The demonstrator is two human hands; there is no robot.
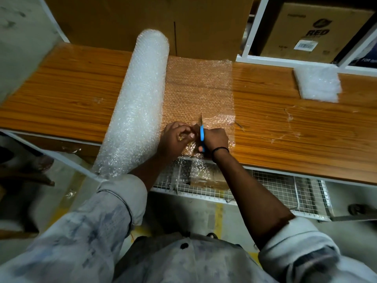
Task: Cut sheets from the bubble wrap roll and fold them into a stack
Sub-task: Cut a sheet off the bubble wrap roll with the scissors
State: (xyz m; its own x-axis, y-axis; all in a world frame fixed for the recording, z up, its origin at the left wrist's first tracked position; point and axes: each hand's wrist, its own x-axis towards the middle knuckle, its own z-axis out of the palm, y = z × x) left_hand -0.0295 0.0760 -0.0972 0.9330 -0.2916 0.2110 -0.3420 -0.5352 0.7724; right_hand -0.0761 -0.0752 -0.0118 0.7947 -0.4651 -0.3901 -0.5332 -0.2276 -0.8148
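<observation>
Head view: left hand (175,139) pinches the sheet (200,88) taut, likely steadying it for the scissors (201,135) gripped in right hand (215,138).

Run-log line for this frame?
phase: cutting | right hand: grips scissors | left hand: pinches unrolled sheet | folded stack: on table, right end

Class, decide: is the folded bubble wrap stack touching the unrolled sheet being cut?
Apart. The head view shows a band of bare wooden table between the folded stack and the unrolled sheet.
</observation>
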